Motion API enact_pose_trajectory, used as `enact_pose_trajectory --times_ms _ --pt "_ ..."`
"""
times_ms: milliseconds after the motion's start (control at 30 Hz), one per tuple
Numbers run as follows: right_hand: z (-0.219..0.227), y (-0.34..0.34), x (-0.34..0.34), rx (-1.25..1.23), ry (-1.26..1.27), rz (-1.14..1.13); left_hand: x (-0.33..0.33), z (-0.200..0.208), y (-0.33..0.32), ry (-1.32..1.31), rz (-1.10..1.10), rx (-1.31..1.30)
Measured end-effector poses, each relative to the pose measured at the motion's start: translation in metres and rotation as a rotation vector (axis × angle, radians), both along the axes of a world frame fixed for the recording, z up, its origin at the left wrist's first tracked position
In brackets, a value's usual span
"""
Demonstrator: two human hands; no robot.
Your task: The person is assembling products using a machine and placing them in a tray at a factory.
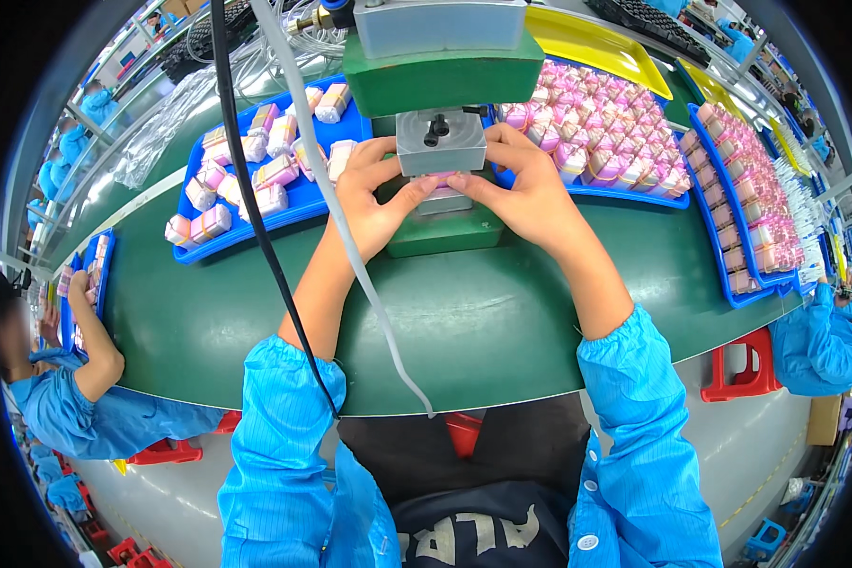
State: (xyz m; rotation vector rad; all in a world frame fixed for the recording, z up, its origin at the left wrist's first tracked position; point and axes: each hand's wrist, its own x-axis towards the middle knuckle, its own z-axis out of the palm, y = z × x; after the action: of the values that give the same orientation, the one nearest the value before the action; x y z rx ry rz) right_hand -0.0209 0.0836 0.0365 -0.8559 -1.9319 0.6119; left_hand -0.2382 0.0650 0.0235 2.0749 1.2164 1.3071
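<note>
A green bench press (443,80) stands ahead of me with a grey metal block (440,144) under its head. A small pink piece (435,180) lies in the narrow gap between that block and the lower metal plate (444,202). My left hand (369,194) presses its thumb on the piece from the left, its fingers reaching round the block's side. From the right, my right hand (530,194) does the same, thumb tip against the piece. Both hands' far fingertips are partly hidden by the block.
Blue trays (194,248) of pink-and-white wrapped bundles flank the press on the green table (454,327). A yellow tray (601,47) stands behind. A black cable (256,199) and a grey hose (336,204) hang across my left arm. A co-worker (85,398) sits at the left.
</note>
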Motion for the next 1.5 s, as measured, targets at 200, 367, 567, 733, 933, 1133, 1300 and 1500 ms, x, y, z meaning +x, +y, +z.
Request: enact_pose_trajectory --times_ms 200,367,567,733,933,1133,1300,1500 --pt "0.0025 -0.0017 -0.0012 -0.002 0.033 0.0 0.0012 0.0043 -0.0035 -0.023 0.033 -0.027" --pt "0.0046 -0.0044 -0.0018 -0.01 0.032 -0.005 0.0007 0.0029 -0.0024 -0.027 0.024 -0.042" --pt "0.0024 -0.0037 -0.0034 -0.011 0.049 0.003 -0.0019 0.0001 -0.001 -0.058 0.01 -0.051" --pt "-0.0003 -0.0023 -0.0032 -0.038 0.083 0.017 0.0004 0.0021 -0.0031 -0.06 0.022 -0.069" --pt "-0.0018 -0.0001 -0.0021 -0.009 0.065 0.019 -0.0018 -0.0008 -0.0004 -0.044 -0.016 -0.062" --pt "0.0015 -0.0039 -0.0026 -0.088 0.075 0.023 -0.0018 0.0001 -0.0022 -0.065 -0.009 -0.089" --pt "0.0004 -0.002 -0.0004 -0.058 0.025 0.002 -0.002 -0.0007 -0.0009 -0.058 -0.016 -0.086" --pt "0.0028 -0.0045 -0.0024 -0.057 0.074 0.004 0.0028 0.0039 -0.0046 -0.078 0.031 -0.122"
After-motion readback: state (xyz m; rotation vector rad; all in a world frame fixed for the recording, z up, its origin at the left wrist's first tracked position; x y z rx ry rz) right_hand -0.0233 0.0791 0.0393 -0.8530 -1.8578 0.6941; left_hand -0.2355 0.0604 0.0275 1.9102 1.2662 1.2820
